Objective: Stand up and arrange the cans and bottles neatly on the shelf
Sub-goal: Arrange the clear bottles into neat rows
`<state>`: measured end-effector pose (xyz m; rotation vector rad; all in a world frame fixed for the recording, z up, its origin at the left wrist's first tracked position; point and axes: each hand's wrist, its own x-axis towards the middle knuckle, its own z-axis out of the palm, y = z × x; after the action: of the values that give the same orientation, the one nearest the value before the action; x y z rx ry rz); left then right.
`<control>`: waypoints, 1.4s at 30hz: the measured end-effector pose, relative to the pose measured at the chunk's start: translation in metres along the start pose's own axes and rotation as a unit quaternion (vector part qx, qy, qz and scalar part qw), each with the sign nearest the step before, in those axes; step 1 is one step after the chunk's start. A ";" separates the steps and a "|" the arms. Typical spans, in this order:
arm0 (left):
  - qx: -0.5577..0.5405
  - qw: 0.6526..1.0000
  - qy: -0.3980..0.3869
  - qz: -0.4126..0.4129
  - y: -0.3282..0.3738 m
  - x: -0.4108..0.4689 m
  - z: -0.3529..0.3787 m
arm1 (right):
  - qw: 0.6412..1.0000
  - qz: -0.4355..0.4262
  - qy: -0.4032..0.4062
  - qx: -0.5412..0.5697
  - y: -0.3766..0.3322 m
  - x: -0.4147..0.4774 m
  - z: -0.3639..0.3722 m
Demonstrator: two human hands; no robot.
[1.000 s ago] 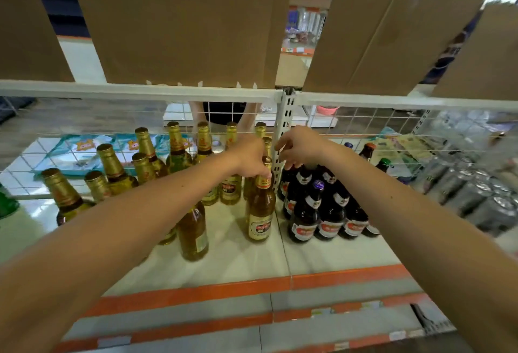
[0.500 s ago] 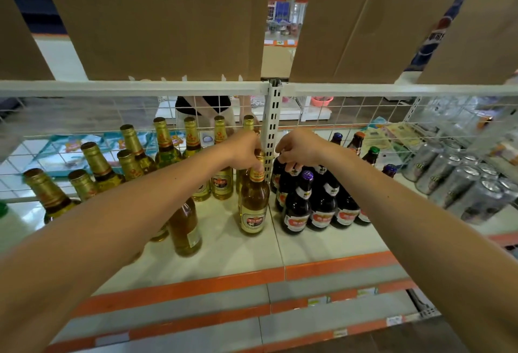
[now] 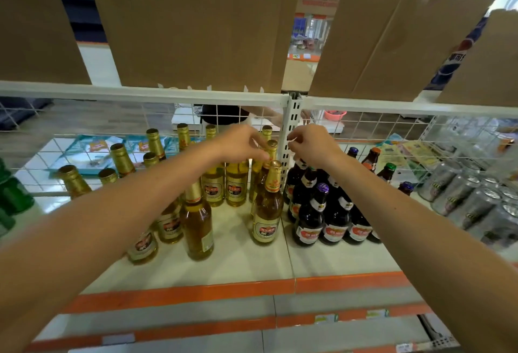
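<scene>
Left hand pinches gold bottle just beside the shelf post.

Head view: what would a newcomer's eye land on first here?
At the middle of the shelf, the left hand pinches the foil top of an amber bottle beside the white post, and the right hand curls above the dark bottles. Silver cans crowd the far right; cardboard sheets stand above.

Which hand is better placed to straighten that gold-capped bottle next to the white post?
Left. The left hand pinches the gold-capped bottle at its neck, on its own side of the white post. The right hand is curled across the post above the dark bottles, gripping nothing visible.
</scene>
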<state>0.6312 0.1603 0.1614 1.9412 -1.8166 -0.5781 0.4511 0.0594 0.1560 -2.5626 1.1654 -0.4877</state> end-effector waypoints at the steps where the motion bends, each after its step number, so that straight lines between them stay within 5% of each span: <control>1: 0.004 1.000 0.022 -0.003 -0.004 -0.006 -0.013 | 1.000 -0.002 0.023 0.008 -0.003 0.004 0.000; 8: 0.048 0.995 -0.024 -0.082 -0.050 -0.055 -0.052 | 0.998 -0.067 0.012 -0.008 -0.068 0.014 0.016; 15: 0.081 0.992 -0.052 -0.076 -0.076 -0.081 -0.037 | 0.994 -0.092 -0.058 -0.032 -0.113 0.010 0.052; 35: 0.221 0.958 0.153 -0.097 -0.083 -0.076 0.000 | 0.992 -0.079 -0.086 -0.047 -0.109 0.008 0.068; 42: 0.121 0.992 -0.046 -0.014 -0.098 -0.071 -0.024 | 0.993 -0.066 -0.088 -0.046 -0.107 0.017 0.063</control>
<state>0.7218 0.2374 0.1273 2.1318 -1.9983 -0.4814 0.5591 0.1219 0.1437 -2.7097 0.9854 -0.2330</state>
